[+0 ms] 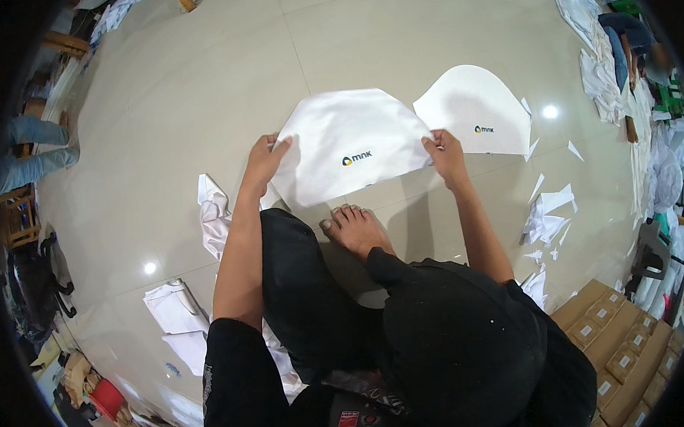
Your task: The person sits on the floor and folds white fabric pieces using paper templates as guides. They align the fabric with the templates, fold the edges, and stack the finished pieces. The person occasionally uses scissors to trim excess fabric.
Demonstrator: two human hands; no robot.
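Both of my hands hold a white fabric panel (344, 123) with a curved top edge and a small printed logo. My left hand (266, 159) pinches its left edge between thumb and fingers. At the opposite side, my right hand (446, 156) grips the right corner. A second white panel (468, 104), similarly curved and bearing the same logo, lies on the tiled floor just beyond my right hand. My bare foot (356, 227) rests below the held panel's lower edge.
White fabric scraps (545, 217) lie at the right. Crumpled white cloth (213, 212) and folded white pieces (178, 309) are at the left. Brown packages (603, 345) stand at lower right. One person's legs (40, 145) show at far left; another person (630, 39) sits at upper right.
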